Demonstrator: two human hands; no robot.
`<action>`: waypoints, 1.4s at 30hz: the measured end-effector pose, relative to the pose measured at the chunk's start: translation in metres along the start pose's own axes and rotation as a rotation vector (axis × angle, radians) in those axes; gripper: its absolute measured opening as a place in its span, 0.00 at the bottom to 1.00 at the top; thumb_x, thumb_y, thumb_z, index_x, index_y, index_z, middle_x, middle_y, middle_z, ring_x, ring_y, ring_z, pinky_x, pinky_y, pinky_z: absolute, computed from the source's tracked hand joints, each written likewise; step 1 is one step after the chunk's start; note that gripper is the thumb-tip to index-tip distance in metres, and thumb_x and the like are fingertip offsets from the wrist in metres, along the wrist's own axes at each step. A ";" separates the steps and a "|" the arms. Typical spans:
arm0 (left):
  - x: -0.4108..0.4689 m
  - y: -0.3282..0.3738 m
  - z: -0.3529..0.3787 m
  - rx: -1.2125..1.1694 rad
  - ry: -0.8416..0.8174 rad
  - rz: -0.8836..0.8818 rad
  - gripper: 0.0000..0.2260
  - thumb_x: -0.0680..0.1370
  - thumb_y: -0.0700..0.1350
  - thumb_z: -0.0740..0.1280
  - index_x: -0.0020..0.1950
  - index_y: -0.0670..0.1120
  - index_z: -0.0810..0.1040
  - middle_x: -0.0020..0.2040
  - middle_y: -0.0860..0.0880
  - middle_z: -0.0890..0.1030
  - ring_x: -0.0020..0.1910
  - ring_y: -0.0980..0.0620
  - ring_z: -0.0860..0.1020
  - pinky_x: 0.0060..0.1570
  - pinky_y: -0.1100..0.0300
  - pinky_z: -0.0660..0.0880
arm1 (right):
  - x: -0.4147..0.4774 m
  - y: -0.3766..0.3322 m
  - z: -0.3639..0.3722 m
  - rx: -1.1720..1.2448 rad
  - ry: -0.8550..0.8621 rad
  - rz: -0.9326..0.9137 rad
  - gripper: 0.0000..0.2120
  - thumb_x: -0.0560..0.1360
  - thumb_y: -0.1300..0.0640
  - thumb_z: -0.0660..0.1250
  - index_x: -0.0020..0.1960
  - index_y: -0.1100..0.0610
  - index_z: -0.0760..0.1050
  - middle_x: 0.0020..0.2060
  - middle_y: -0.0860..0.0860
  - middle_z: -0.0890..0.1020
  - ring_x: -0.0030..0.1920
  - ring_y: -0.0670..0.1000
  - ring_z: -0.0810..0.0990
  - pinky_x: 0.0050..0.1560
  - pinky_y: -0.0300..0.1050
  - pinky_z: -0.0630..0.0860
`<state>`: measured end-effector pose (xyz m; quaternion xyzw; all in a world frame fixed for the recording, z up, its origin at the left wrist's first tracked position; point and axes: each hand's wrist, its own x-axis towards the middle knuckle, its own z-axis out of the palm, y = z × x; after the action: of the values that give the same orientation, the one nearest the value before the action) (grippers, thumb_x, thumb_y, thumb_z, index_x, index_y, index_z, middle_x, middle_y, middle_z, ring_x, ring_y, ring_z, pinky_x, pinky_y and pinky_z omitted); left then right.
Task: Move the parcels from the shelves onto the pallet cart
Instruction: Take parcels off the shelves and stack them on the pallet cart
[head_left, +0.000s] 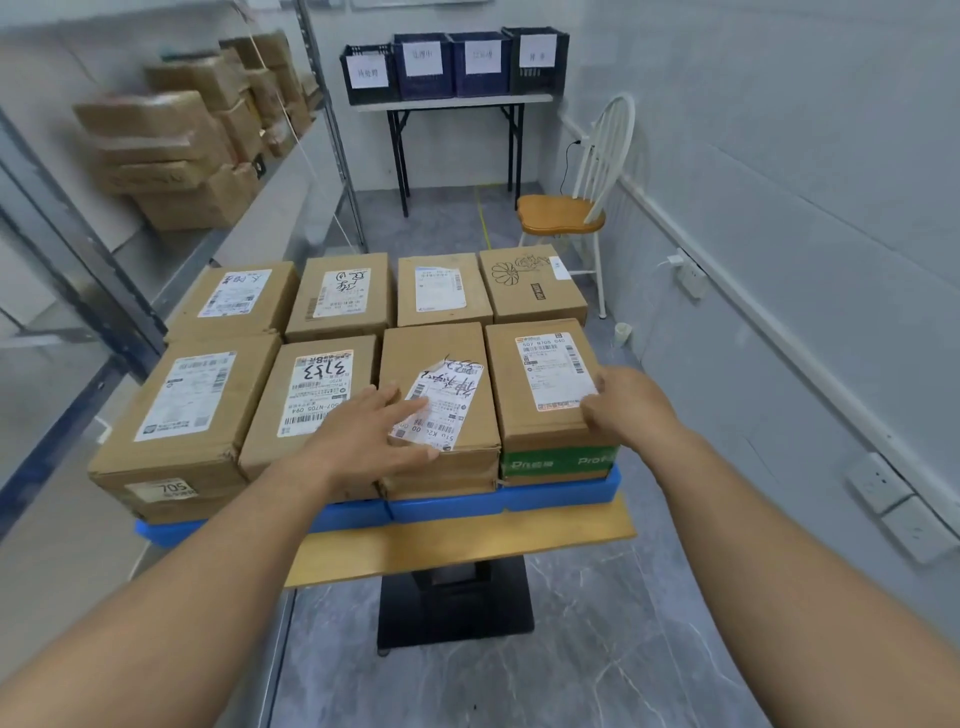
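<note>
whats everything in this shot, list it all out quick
parcels on cart: eight on top, brown cardboard, two rows of four on the pallet
green-banded box: one, green and brown, under the front right parcel
pallet: one, blue, under the parcels
board: one, light wood, below the pallet, on a black base
shelf parcels: several, brown, stacked on the grey rack at left
crates: four, dark blue and black, paper-labelled, on the folding table at the back
chair: one, white with wooden seat, by the right wall
wall sockets: several, white, right wall
left hand: flat across the front row's middle parcels
right hand: at the front right parcel's near right corner, grip unclear
</note>
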<state>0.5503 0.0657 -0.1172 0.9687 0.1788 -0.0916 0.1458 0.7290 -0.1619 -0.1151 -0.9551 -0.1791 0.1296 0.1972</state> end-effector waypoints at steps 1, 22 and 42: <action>0.002 0.004 -0.004 -0.002 0.029 0.005 0.34 0.74 0.67 0.61 0.76 0.59 0.56 0.78 0.51 0.52 0.77 0.50 0.49 0.74 0.53 0.50 | 0.004 -0.001 -0.003 0.019 0.004 -0.001 0.04 0.75 0.61 0.60 0.43 0.57 0.72 0.44 0.55 0.78 0.40 0.54 0.74 0.35 0.44 0.69; 0.113 0.025 -0.050 0.063 0.201 -0.111 0.28 0.80 0.60 0.56 0.78 0.55 0.51 0.78 0.48 0.53 0.77 0.48 0.51 0.73 0.53 0.49 | 0.130 -0.026 -0.011 0.067 0.138 -0.115 0.14 0.77 0.55 0.60 0.59 0.60 0.73 0.55 0.59 0.76 0.55 0.62 0.75 0.52 0.52 0.75; 0.184 -0.039 -0.048 0.086 0.034 -0.165 0.26 0.76 0.66 0.58 0.72 0.60 0.64 0.76 0.51 0.60 0.76 0.47 0.54 0.73 0.46 0.54 | 0.192 -0.034 -0.002 0.163 -0.020 0.004 0.14 0.76 0.58 0.62 0.61 0.59 0.69 0.55 0.58 0.78 0.54 0.60 0.75 0.54 0.50 0.74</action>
<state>0.7106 0.1741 -0.1241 0.9574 0.2565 -0.0946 0.0928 0.8927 -0.0582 -0.1334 -0.9349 -0.1680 0.1537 0.2722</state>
